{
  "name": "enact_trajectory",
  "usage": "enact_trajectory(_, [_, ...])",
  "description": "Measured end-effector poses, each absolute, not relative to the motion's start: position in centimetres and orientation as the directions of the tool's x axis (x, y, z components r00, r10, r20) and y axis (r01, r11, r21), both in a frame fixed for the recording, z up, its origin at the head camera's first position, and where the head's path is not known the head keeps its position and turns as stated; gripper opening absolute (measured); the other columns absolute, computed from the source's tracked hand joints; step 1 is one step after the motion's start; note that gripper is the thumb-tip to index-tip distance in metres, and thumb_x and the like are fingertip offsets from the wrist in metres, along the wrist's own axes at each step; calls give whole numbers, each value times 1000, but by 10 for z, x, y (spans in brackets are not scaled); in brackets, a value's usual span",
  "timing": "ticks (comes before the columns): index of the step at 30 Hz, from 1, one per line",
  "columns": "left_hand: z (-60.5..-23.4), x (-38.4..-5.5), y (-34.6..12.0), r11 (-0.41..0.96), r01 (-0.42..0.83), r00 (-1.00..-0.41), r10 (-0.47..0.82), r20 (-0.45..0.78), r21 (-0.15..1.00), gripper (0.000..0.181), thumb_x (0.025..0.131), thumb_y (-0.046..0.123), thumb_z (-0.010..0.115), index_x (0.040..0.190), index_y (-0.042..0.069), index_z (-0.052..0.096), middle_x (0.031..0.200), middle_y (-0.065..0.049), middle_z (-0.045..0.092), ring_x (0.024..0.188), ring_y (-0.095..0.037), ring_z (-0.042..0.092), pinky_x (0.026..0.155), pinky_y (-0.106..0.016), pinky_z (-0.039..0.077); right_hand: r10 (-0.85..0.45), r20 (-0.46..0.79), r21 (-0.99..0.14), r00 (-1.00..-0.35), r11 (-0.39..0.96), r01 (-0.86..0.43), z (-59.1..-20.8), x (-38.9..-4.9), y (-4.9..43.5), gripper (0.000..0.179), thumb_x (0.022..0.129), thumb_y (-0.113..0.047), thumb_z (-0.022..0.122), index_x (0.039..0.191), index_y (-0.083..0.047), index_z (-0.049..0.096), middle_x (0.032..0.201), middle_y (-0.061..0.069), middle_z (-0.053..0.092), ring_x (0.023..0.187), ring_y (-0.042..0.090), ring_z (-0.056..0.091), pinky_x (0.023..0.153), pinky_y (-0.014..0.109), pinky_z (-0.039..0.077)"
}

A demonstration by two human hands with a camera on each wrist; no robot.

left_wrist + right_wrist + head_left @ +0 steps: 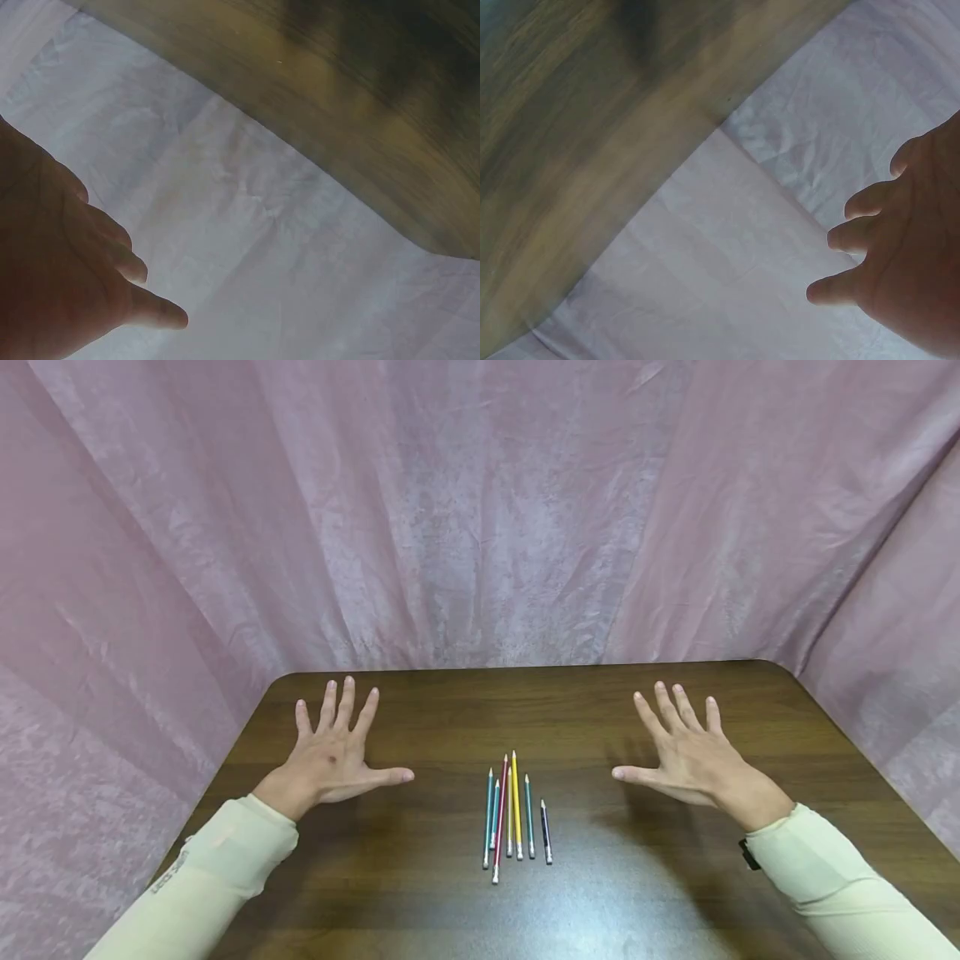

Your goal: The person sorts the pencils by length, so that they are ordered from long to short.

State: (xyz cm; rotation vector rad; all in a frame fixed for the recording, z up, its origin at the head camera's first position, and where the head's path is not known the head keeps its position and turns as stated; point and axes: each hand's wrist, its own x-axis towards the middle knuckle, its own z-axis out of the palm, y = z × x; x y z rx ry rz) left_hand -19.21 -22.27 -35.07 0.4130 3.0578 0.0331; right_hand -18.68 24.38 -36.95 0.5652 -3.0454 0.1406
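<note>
Several pencils lie side by side on the brown wooden table (450,910), tips toward the far edge and white-looking ends toward me. Among them are a red pencil (500,818), a yellow pencil (517,810), a teal pencil (529,818) and a short dark pencil (546,833) at the right. To their left my left hand (330,762) hovers palm down with fingers spread and straight, holding nothing. My right hand (693,762) is likewise spread over the table's right side, apart from the pencils. Both wrist views show the hands from the palm side, with no object in them.
Pink velvet-like curtains (525,510) hang behind the table and along both sides. The table's far edge has rounded corners. A dark band (748,855) shows at the right sleeve's cuff. Light reflects off the tabletop near the front.
</note>
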Motion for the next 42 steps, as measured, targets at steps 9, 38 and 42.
enact_trajectory(9, [-354,-193,-213,953,295,-954,298,-41,70,131,76,91,46,158,3,-7,160,-26,-20,147,-38,-23,113,-67,-17,-409,61,-96,-910,905,-414,-374,-187,235,115,84,-78,55,159,-1,14,161,31,7,148,49,7,115,71,3])
enact_trajectory(38, [-374,-184,-152,818,439,-885,465,21,371,92,84,51,78,144,-11,43,145,-28,47,134,-40,46,110,-51,42,-511,178,-521,-841,676,-521,-396,-186,177,71,84,-29,82,132,15,53,128,30,60,117,43,60,100,53,50])
enact_trajectory(42, [-381,-184,-144,770,460,-875,477,80,443,75,82,38,83,131,-12,56,121,-23,64,112,-35,63,95,-44,55,-486,172,-572,-857,658,-489,-397,-186,167,60,84,-24,83,124,14,60,114,26,68,104,37,68,90,49,57])
